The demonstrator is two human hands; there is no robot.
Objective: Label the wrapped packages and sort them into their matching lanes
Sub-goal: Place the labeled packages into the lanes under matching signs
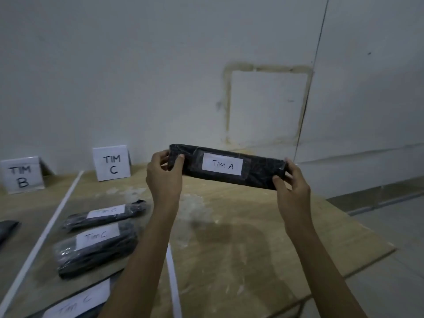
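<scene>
Left hand point(164, 177), right hand point(291, 183) pinch opposite ends of Tim A package point(259, 176); long axis left-right, above worktop point(229, 226) far edge; TIM C sign point(112, 164) leftward; A lane unseen.

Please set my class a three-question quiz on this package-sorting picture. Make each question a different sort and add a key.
1. True or false: the held package is marked "Tim C".
2. The left hand and right hand grip it at: A) its two ends; B) its middle; C) one end together.
3. Fill in: the table packages lying before the TIM C sign are labelled ____.
Key: 1 false, its label reads Tim A; 2 A; 3 Tim C.
</scene>
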